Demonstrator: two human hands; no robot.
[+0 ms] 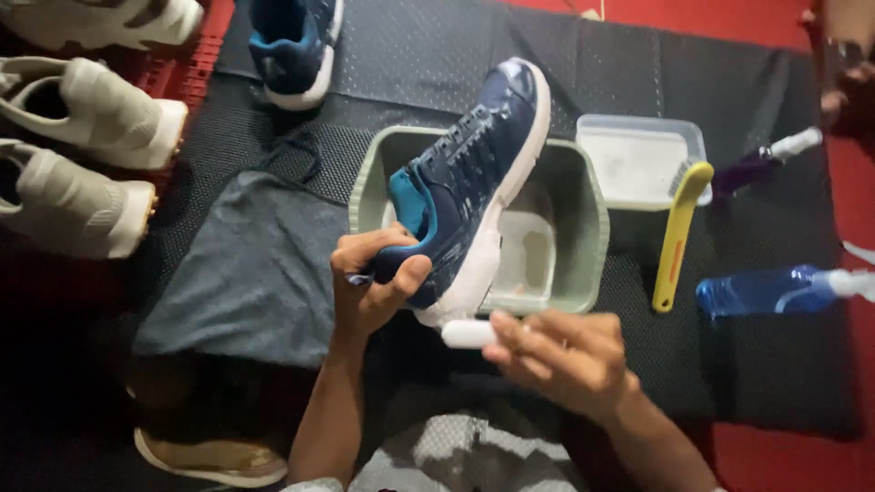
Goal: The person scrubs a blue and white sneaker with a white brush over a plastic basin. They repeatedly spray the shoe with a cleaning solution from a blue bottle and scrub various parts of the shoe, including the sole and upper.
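Your left hand (372, 290) grips the heel of a navy sneaker (474, 178), tilting it over the green basin (583, 228) just beyond your hands. Your right hand (561, 355) closes on a small white object (467, 334), possibly a brush or sponge, touching the sneaker's white sole. A yellow-handled brush (679, 232) lies beyond your right hand.

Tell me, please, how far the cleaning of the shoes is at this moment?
In hand: the left hand holds the navy shoe by the heel over the green basin, and the right hand holds a small white tool at its sole. Whether that shoe is clean I cannot tell. Left: its pair and three beige shoes wait on the mat.
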